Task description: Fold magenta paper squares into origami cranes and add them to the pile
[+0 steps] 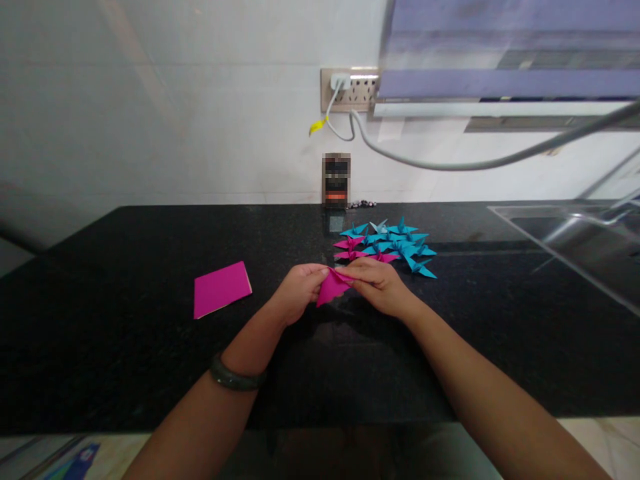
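A partly folded piece of pink paper (331, 288) is held just above the black stone counter (125, 347). My left hand (299, 291) pinches its left edge with closed fingers. My right hand (379, 285) pinches its upper right edge, fingers pressed together. Just beyond my hands lies a cluster of finished paper cranes, several blue (400, 245) and a few pink (350, 248). A stack of flat pink paper sheets (221, 289) lies on the counter to the left of my left hand.
A sink with a metal edge (565, 243) is set into the counter at the right. A small dark object (337, 180) leans against the white wall below a socket strip (350, 90) with a plugged-in cable. The counter's front edge runs near my forearms.
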The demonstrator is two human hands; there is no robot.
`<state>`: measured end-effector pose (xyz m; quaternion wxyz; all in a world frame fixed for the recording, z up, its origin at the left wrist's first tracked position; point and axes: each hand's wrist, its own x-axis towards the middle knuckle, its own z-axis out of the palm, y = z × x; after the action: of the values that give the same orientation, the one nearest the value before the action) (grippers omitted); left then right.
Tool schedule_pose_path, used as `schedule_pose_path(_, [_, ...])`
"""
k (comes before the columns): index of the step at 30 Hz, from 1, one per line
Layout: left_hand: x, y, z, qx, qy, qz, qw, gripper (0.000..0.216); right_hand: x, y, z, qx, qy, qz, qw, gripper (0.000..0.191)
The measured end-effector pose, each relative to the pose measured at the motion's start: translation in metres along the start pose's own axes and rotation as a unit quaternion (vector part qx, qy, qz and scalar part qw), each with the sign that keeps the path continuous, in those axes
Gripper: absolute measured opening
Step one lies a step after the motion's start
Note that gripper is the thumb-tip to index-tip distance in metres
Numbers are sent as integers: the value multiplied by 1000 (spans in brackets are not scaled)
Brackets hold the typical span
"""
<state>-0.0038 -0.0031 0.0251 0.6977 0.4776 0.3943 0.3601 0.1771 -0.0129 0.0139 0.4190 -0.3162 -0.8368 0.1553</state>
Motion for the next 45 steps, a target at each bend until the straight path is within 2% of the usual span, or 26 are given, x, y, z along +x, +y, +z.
schedule_pose_path(5, [0,-1,-1,-5,-10,10,1000,27,0,-1,-1,-4,-8,-13,1000,33])
schedule_pose_path(10, [2,-4,-2,-15,-11,6,1000,20,1,-5,-3,-13,-7,-17,1000,33])
schedule_pose_path(21, [3,-2,-1,-14,1,-7,1000,15,0,-6,-6,13,-65,-23,998,33])
schedule_pose_path(45, [0,0,4,-21,-2,-40,999,15,1,-5,-8,-17,-86,-31,996,31])
